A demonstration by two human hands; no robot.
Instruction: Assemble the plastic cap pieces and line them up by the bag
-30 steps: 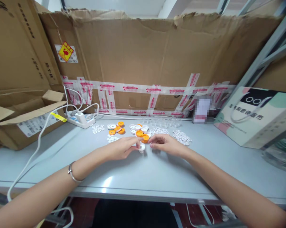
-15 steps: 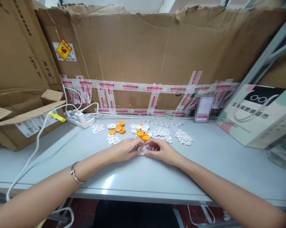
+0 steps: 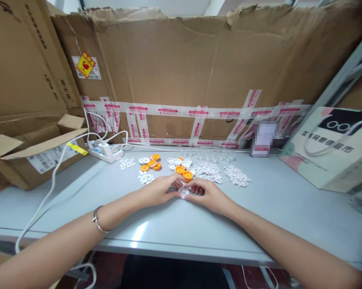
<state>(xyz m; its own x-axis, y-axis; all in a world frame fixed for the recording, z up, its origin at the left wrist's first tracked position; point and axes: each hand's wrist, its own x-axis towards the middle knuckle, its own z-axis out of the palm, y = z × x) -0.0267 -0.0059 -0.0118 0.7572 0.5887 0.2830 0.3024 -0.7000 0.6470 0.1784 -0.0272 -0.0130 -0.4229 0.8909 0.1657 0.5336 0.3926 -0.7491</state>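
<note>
Between the fingertips of both hands is a small round part, whitish and partly clear, held just above or on the table near its middle. My left hand pinches it from the left, thumb and fingers closed on its rim. From the right, my right hand grips the same part, with its other fingers curled in. Just beyond the fingertips lie orange round caps and white round caps. A heap of small white openwork pieces sits beyond my right hand.
Small white discs and more orange caps lie at the left. Clear parts line the back. A power strip, open carton, phone-like object and paper bag stand around the table.
The whole view has shifted slightly, so things appear a little further right. Both hands keep hold of the round part, which looks whiter and slightly turned now.
</note>
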